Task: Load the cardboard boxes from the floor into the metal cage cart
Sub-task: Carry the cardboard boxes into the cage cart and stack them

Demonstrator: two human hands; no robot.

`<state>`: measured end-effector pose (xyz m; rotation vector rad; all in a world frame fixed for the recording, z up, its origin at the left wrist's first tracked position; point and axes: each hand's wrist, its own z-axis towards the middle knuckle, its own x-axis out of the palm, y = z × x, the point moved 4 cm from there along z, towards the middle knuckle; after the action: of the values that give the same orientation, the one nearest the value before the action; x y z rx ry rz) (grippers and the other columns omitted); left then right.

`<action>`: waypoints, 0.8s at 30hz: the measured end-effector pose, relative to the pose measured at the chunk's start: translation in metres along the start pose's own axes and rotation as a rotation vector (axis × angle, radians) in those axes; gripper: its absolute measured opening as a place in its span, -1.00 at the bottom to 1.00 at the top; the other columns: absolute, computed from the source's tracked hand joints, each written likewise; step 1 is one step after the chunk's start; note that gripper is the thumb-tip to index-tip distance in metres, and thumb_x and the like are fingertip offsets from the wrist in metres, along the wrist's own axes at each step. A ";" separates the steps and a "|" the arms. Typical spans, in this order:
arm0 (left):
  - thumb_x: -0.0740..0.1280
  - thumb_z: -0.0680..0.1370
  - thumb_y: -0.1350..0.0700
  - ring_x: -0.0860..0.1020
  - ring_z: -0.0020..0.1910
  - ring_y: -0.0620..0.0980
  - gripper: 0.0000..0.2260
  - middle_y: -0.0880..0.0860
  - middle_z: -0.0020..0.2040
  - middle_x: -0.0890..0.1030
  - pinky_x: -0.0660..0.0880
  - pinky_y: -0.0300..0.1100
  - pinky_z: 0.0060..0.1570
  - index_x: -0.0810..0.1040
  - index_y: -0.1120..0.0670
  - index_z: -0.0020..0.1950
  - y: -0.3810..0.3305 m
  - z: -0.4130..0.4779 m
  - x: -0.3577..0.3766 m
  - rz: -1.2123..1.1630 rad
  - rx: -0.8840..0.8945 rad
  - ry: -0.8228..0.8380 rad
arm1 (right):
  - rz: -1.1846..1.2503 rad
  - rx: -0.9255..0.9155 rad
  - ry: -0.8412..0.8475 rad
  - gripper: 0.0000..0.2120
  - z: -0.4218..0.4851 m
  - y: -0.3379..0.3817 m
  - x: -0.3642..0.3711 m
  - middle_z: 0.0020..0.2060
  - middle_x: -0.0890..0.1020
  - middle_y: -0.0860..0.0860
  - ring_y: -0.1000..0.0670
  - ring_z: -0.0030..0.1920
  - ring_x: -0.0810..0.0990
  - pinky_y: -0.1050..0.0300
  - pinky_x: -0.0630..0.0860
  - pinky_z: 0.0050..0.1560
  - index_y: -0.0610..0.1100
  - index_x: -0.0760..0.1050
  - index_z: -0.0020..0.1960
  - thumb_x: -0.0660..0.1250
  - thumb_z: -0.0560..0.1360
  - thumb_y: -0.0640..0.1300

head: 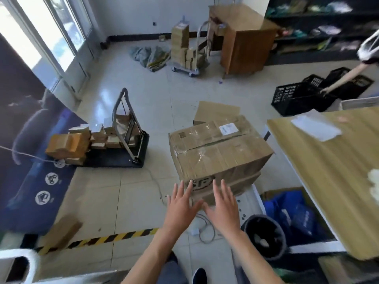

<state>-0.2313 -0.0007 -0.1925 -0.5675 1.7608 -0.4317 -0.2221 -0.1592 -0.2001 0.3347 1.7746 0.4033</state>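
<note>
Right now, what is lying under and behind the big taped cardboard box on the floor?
Behind the big taped box a flattened cardboard sheet lies on the tiles. Under its near edge a white panel sticks out. How far either runs beneath is covered. Both hands, left and right, hover open.

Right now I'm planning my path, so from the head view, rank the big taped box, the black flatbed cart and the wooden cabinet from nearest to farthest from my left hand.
1. Big taped box: directly ahead of the left hand, at its fingertips.
2. Black flatbed cart: ahead and to the left, on the floor.
3. Wooden cabinet: far across the room, near the back wall.
</note>
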 end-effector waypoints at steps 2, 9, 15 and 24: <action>0.12 0.59 -0.31 -0.16 0.61 0.06 -0.33 0.02 0.65 -0.05 -0.08 0.16 0.53 -0.01 -0.13 0.63 -0.005 0.025 0.000 0.009 0.003 0.007 | 0.030 0.032 0.005 -0.15 0.022 -0.010 -0.004 0.62 -0.18 -0.02 -0.15 0.61 -0.12 -0.12 -0.01 0.56 0.08 -0.21 0.63 0.15 0.56 0.36; 0.20 0.57 -0.30 -0.11 0.61 0.11 -0.27 0.08 0.65 -0.04 -0.03 0.15 0.53 -0.03 -0.09 0.64 -0.001 0.127 0.007 -0.029 -0.059 0.071 | 0.044 0.127 0.010 -0.20 0.102 -0.040 -0.026 0.63 -0.16 -0.03 -0.14 0.61 -0.14 -0.14 0.05 0.56 0.10 -0.21 0.63 0.18 0.60 0.25; 0.26 0.55 -0.29 -0.02 0.61 0.15 -0.23 0.14 0.63 0.04 0.04 0.22 0.50 0.01 -0.05 0.64 0.019 0.200 0.023 -0.169 -0.231 0.047 | 0.038 0.201 0.061 -0.22 0.156 -0.073 -0.040 0.62 -0.19 0.00 -0.10 0.61 -0.17 -0.10 0.00 0.57 0.09 -0.22 0.63 0.17 0.61 0.24; 0.49 0.49 -0.06 0.37 0.46 0.09 -0.19 0.08 0.52 0.35 0.32 0.14 0.43 0.12 0.04 0.60 0.052 0.237 0.051 -0.680 -0.470 0.019 | 0.043 0.286 0.168 -0.26 0.238 -0.154 -0.060 0.63 -0.10 0.04 -0.10 0.61 -0.08 -0.13 0.08 0.55 0.11 -0.10 0.64 0.18 0.60 0.25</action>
<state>-0.0203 0.0132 -0.3218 -1.5184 1.6569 -0.4822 0.0218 -0.3013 -0.2671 0.5551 1.9962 0.2117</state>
